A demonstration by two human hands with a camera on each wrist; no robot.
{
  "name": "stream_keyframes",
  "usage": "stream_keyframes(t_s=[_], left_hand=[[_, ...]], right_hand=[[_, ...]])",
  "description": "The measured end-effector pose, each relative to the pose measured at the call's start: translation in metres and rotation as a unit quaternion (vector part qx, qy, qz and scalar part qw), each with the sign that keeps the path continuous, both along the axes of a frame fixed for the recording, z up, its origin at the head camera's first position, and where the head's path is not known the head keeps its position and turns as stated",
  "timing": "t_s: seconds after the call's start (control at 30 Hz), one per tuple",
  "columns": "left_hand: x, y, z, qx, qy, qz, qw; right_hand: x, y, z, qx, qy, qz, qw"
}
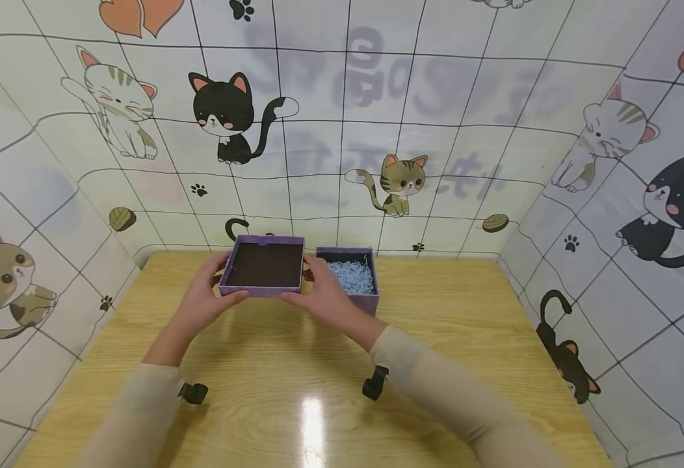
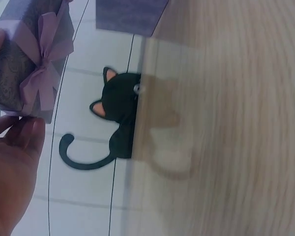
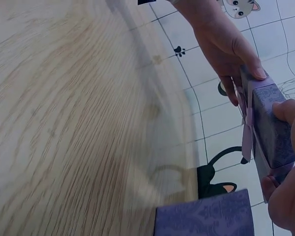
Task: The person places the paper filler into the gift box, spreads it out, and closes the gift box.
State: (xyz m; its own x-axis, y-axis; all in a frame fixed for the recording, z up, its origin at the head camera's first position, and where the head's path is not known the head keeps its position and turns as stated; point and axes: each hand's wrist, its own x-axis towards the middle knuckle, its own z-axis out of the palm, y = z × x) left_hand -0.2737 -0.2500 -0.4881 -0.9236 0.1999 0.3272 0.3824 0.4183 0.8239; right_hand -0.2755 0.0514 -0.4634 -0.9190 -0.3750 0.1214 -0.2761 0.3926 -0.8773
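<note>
A purple box lid (image 1: pixel 263 292) with a dark inside is held up off the table, its hollow side facing the head camera. My left hand (image 1: pixel 204 292) grips its left edge, thumb along the near side. On the opposite edge my right hand (image 1: pixel 324 289) pinches it the same way. A ribbon bow (image 2: pixel 44 64) shows on the lid's outer face in the left wrist view. Just right of the lid stands the purple gift box (image 1: pixel 365 303), uncovered, holding light-blue shredded paper (image 1: pixel 352 276). My right hand and forearm hide part of the box's left side.
The wooden table (image 1: pixel 260 403) ends at a cat-print tiled backdrop (image 1: pixel 318 149), which rises behind and on both sides. The box stands close to the table's back edge. Each sleeve has a small black device (image 1: pixel 375 383) at the wrist.
</note>
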Motion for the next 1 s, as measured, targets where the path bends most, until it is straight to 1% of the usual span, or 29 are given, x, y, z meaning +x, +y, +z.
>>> stream_keyframes(t_s=[0.17, 0.33, 0.47, 0.6, 0.8, 1.0], left_hand=[[-0.001, 0.018, -0.005, 0.015, -0.001, -0.012, 0.9998], [-0.004, 0.037, -0.009, 0.03, -0.006, -0.023, 0.9993], [-0.005, 0.052, -0.01, 0.036, -0.008, -0.032, 0.9988], [-0.006, 0.063, -0.009, 0.03, -0.004, -0.04, 0.9987], [-0.009, 0.074, -0.008, 0.029, 0.012, -0.071, 0.997], [-0.011, 0.084, -0.009, 0.031, 0.026, -0.107, 0.9934]], right_hand=[[0.0, 0.021, -0.001, 0.023, 0.007, 0.007, 0.9997], [-0.002, 0.039, 0.002, 0.031, 0.037, 0.001, 0.9988], [0.0, 0.054, 0.005, 0.035, 0.044, -0.005, 0.9984], [0.003, 0.067, 0.006, 0.034, 0.051, -0.014, 0.998], [0.004, 0.085, 0.003, 0.021, 0.062, -0.015, 0.9978], [0.008, 0.106, -0.003, 0.019, 0.071, -0.026, 0.997]])
